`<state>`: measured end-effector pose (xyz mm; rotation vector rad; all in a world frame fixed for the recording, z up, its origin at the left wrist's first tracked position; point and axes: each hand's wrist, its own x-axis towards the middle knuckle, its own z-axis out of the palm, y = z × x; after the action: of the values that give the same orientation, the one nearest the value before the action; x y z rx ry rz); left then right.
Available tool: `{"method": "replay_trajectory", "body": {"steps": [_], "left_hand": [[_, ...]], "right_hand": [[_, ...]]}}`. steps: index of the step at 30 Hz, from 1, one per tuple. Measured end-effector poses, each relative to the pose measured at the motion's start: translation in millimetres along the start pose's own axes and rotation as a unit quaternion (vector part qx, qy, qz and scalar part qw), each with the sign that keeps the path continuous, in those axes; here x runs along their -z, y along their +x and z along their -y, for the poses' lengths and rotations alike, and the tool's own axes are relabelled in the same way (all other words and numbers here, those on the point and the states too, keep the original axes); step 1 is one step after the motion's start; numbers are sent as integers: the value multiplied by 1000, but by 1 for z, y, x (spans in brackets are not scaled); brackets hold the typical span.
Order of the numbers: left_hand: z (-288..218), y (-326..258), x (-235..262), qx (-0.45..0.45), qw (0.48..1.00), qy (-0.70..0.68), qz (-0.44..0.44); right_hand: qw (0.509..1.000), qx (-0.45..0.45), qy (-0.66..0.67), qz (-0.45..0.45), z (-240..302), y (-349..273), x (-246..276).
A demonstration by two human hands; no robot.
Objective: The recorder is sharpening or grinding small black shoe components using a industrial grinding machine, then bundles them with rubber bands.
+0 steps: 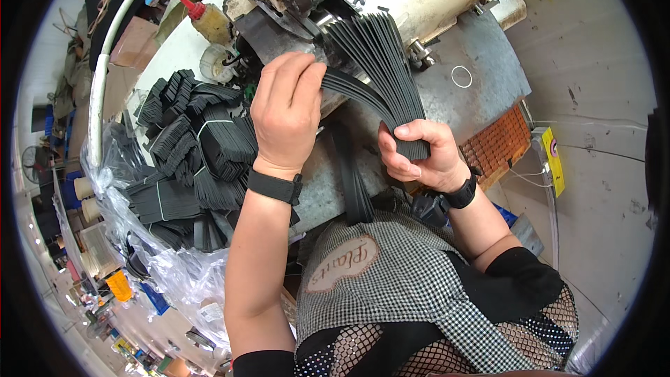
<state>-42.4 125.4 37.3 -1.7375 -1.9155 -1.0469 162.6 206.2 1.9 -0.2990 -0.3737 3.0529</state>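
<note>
Right hand (422,153) is gripping the lower end of a fanned bundle of black strips (380,63) at frame centre. Left hand (286,108) is pinching several strips apart at upper centre. Tied black strip bundles (192,160) are lying at left.

The fan of flat black strips (380,63) I hold sits in the upper middle of the frame, pinched together at its lower end in my right hand (422,157), bending left through my left hand (286,108), its free ends spreading upward over the bench (481,91).
</note>
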Motion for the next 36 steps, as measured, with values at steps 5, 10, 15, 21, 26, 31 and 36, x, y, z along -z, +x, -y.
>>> {"method": "replay_trajectory", "body": {"steps": [5, 10, 15, 21, 26, 31, 36], "left_hand": [[5, -4, -3, -35, 999, 24, -5], [4, -4, -2, -36, 999, 31, 10], [5, -2, -3, -24, 999, 34, 6], [3, -1, -3, -31, 997, 69, 22], [4, -3, -3, -23, 999, 24, -16], [3, -4, -3, -30, 999, 11, -18], [3, -1, -1, -19, 999, 24, -14]], "right_hand": [[1000, 2, -18, -15, -1, 0, -1], [999, -15, 1, -29, -5, 0, -3], [1000, -5, 2, -3, -5, 5, -4], [999, -12, 12, -40, -2, 1, 0], [1000, -1, 0, -17, -3, 0, 1], [1000, -4, 0, -22, -4, -2, 2], [1000, 1, 14, -18, -4, 4, 0]]}}
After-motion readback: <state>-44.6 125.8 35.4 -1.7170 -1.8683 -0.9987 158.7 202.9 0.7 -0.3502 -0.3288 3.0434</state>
